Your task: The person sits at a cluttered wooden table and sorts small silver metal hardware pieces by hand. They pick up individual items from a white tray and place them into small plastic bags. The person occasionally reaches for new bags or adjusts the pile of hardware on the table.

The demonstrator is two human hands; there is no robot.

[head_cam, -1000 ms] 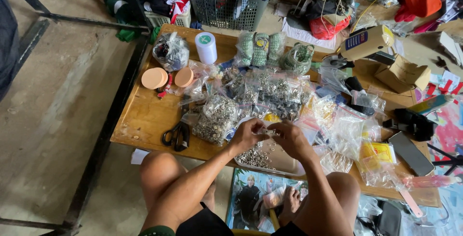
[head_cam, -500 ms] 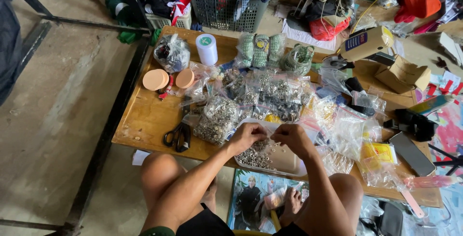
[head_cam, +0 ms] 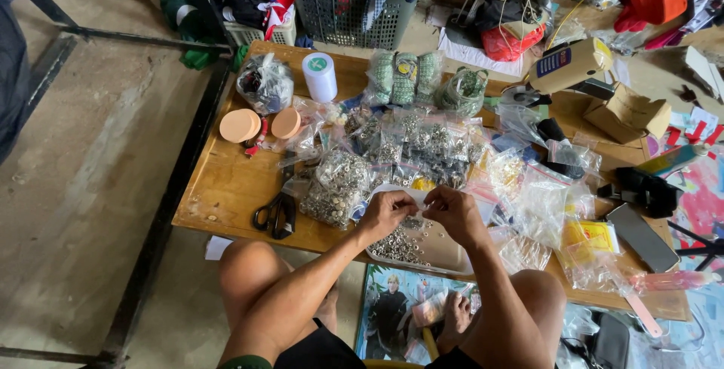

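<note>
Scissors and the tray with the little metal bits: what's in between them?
In the head view, a clear bag stuffed with small silver metal pieces lies on the wooden table between the black scissors and the tray.

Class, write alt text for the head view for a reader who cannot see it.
A seated person's left hand and right hand meet over a tray of small metal pieces on a cluttered wooden table. Black scissors lie left of the hands, with bags of metal fittings behind.

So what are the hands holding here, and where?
Left hand and right hand pinch something tiny between fingertips above the tray; what it is cannot be told.
</note>
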